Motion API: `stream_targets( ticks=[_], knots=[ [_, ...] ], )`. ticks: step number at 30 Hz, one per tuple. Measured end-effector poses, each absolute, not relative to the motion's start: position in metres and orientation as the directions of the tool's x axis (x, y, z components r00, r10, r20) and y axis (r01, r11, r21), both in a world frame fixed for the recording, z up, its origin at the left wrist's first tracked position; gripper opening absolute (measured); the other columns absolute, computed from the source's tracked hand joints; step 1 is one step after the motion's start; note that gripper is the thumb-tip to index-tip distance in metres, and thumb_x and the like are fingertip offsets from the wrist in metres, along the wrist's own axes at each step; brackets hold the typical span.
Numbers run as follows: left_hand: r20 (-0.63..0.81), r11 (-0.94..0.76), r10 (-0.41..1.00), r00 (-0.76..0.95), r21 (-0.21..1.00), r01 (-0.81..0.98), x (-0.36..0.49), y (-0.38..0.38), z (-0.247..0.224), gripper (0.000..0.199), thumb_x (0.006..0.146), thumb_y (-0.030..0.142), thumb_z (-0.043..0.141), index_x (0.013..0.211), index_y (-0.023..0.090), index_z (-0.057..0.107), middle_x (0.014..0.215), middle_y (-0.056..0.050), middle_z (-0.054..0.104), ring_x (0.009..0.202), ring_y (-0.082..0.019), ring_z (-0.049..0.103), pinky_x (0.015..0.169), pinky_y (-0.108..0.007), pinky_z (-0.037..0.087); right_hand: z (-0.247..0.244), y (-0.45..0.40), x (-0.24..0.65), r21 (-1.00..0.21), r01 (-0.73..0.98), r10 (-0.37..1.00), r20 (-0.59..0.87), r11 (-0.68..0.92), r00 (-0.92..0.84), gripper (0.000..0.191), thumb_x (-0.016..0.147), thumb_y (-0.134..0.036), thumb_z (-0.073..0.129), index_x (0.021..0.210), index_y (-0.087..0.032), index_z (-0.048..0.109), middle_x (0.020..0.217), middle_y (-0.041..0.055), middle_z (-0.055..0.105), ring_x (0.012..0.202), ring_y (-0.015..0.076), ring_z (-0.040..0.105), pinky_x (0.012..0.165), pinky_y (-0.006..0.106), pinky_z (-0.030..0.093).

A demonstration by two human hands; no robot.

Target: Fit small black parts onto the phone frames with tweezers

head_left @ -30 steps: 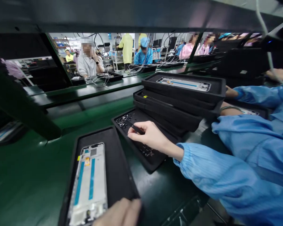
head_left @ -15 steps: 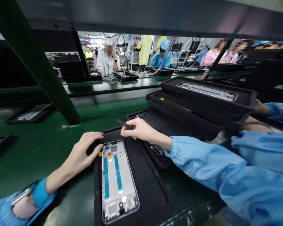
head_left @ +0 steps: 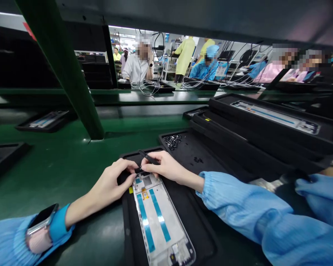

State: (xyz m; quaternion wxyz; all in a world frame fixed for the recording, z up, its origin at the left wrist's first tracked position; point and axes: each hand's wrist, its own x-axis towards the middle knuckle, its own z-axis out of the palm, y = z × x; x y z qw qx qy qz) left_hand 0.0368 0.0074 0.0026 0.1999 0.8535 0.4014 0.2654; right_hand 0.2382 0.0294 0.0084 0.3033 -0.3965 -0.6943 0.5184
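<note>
A silver phone frame [head_left: 161, 218] with two blue strips lies on a black tray [head_left: 194, 225]. My right hand [head_left: 163, 164] is closed round dark tweezers [head_left: 147, 157] above the frame's far end. Close beside it, my left hand [head_left: 118, 179] is at the far left corner of the frame, thumb and fingers curved toward a tiny part between the two hands. Whether the left fingers pinch that part is too small to tell.
To the right is a tray [head_left: 208, 149] of small dark parts. Behind it, stacked black trays [head_left: 266, 129] hold another phone frame [head_left: 277, 116]. A green post [head_left: 69, 74] rises at left. Another person's blue sleeve [head_left: 322, 199] is at right.
My left hand has come closer to my right hand at the frame's far end. The view has shifted, and the phone frame appears more tilted. The neighbour's hand no longer shows at the stacked trays.
</note>
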Motion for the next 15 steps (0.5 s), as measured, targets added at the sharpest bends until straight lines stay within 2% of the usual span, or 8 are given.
stream_targets(
  ticks=[7,15],
  knots=[
    [0.295,-0.549,0.829,0.475,0.591,0.591,0.0444,0.0048,0.0033,0.011,0.085,0.025,0.046,0.089,0.019,0.055,0.087,-0.002,0.060,0.082,-0.017,0.054,0.074,-0.030,0.042,0.0068,0.0275,0.2356,-0.873,0.290,0.842,0.213,0.391,-0.495,0.013,0.078,-0.023,0.058,0.075,-0.013,0.065,0.067,-0.0015,0.058,0.061,0.0083,0.049,0.056,0.018,0.036],
    [0.289,-0.562,0.819,0.495,0.579,0.591,0.0419,0.0068,0.0016,0.015,0.086,0.025,0.042,0.080,0.018,0.054,0.079,-0.001,0.059,0.075,-0.016,0.053,0.069,-0.029,0.040,0.0129,0.0208,0.2310,-0.766,0.385,0.830,0.335,0.515,-0.446,0.008,0.074,-0.012,0.060,0.071,-0.012,0.067,0.066,-0.0006,0.061,0.060,0.0077,0.052,0.058,0.018,0.038]
  ],
)
